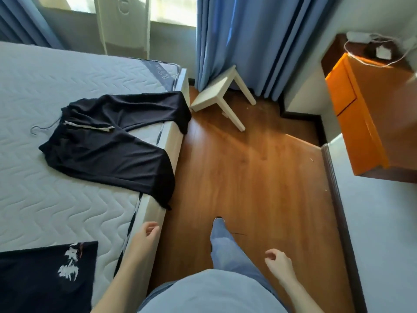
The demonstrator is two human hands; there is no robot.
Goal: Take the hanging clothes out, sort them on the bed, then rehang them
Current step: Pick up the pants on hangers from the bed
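Note:
A pair of black trousers (108, 143) lies spread on the bed's quilted white mattress (45, 82), with both legs drooping over the bed's edge. A thin wire hanger's hook (37, 129) pokes out at its waistband. A dark garment with a white print (47, 274) lies at the bed's near corner. My left hand (147, 233) hovers over the bed's edge, fingers loosely curled, holding nothing. My right hand (278, 263) hangs over the floor, also empty with fingers apart.
A white stool (216, 96) stands on the wooden floor (248, 177) by the blue curtains (248, 41). An orange-brown cabinet (365, 114) with a cable and charger on top is at the right. My leg in jeans (223, 242) steps forward.

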